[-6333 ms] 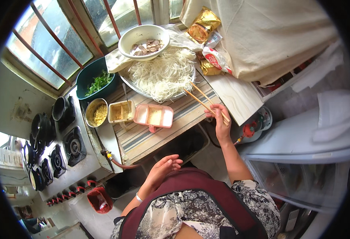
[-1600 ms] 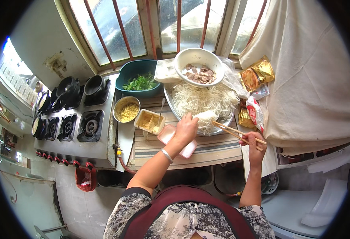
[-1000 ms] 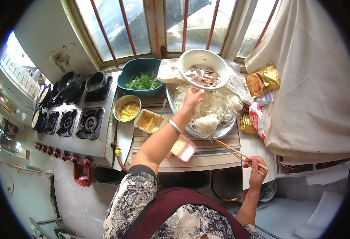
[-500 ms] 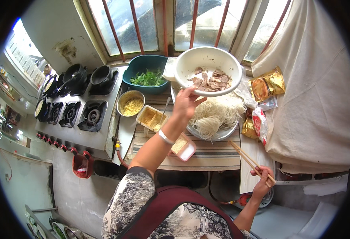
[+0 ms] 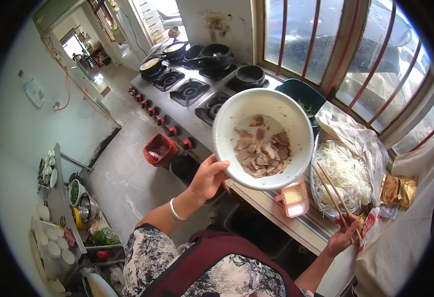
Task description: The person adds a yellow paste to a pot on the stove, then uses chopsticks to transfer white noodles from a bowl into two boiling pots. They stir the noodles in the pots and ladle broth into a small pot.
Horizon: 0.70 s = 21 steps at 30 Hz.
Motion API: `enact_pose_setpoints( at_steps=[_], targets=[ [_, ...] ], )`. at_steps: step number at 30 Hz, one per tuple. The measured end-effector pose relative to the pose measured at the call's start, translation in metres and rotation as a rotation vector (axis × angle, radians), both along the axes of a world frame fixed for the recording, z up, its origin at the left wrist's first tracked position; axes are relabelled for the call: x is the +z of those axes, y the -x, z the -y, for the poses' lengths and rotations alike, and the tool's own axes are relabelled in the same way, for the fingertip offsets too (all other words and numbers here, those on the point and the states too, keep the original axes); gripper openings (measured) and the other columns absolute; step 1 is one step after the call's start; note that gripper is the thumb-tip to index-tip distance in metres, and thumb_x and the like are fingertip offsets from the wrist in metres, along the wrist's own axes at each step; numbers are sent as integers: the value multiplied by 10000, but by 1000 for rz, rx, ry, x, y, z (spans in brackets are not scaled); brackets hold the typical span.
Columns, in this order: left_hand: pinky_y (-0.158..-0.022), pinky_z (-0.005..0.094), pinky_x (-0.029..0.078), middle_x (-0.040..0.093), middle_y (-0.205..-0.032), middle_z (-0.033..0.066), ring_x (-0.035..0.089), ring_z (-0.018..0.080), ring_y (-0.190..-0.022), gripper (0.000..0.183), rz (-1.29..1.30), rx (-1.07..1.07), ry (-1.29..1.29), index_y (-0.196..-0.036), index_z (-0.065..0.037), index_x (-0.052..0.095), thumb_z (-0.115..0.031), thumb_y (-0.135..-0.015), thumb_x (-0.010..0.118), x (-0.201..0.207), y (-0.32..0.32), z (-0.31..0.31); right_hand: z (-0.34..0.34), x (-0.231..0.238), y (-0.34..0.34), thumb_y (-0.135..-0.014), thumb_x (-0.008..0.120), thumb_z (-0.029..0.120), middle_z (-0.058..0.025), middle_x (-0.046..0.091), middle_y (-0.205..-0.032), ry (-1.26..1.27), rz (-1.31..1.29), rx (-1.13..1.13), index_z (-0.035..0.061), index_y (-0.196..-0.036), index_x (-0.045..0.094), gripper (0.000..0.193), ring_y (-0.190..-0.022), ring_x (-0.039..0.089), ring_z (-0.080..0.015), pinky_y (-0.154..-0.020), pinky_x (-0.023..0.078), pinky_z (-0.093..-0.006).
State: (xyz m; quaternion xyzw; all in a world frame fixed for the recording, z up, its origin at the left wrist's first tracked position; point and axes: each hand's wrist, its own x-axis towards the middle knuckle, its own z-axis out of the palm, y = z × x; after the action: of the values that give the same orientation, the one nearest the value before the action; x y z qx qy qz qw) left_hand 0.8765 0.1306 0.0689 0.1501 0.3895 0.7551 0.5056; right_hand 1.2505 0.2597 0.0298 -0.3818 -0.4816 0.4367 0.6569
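Note:
My left hand (image 5: 208, 177) grips the rim of a white bowl (image 5: 227, 143), thumb over the edge, and holds it up tilted toward me. Sliced cooked meat (image 5: 262, 151) is gathered in the lower part of the bowl. In my right hand (image 5: 344, 237) is a pair of wooden chopsticks (image 5: 331, 195), their tips slightly apart over the edge of a large basin of white noodles (image 5: 343, 173). Below the bowl, a pink seasoning box (image 5: 296, 204) with pale granules and white powder sits on the striped counter (image 5: 276, 210).
Behind the bowl is a gas stove (image 5: 189, 91) with black pots. A teal basin (image 5: 296, 89) of greens is partly hidden by the bowl. Gold packets (image 5: 399, 190) lie right of the noodles. A red bin (image 5: 159, 150) hangs by the stove; a shelf with dishes (image 5: 78, 213) stands left.
My view has swung left. My left hand has brought the bowl from over the noodles toward the left and nearer to me. The chopsticks stay in my right hand, now beside the noodle basin.

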Motion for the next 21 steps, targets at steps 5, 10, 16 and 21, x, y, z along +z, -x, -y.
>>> enact_pose_setpoints(
  at_steps=[5,10,16,21],
  targets=[
    [-839,378,503,616,-990,77,611,189,-906,288,70,180,-51,-1085,-41,539,-66,-805,605,-5,32,60,12,12,51,-975,396,309,-124,624,-826,-66,4,66,9,-972,538,332,-629,628,-207,-555,501,-273],
    [-872,391,477,614,-1019,71,596,198,-961,316,174,297,-148,-1106,-43,530,-83,-801,605,-25,78,117,40,24,106,-973,405,295,-132,632,-826,-59,20,24,2,-979,533,320,-666,640,-210,-565,513,-281],
    [-873,375,474,606,-1071,88,588,210,-982,350,183,444,-70,-1148,-26,526,-68,-805,580,-50,180,203,84,24,194,-973,415,254,-147,619,-890,-66,21,28,-19,-995,534,299,-729,645,-222,-600,533,-284],
    [-949,410,413,562,-1179,102,525,234,-1101,404,79,448,-96,-1205,-27,497,-109,-818,576,-48,247,257,84,29,239,-973,420,196,-152,614,-892,-62,-27,87,-24,-1017,531,251,-764,643,-215,-622,538,-278]
  ],
)
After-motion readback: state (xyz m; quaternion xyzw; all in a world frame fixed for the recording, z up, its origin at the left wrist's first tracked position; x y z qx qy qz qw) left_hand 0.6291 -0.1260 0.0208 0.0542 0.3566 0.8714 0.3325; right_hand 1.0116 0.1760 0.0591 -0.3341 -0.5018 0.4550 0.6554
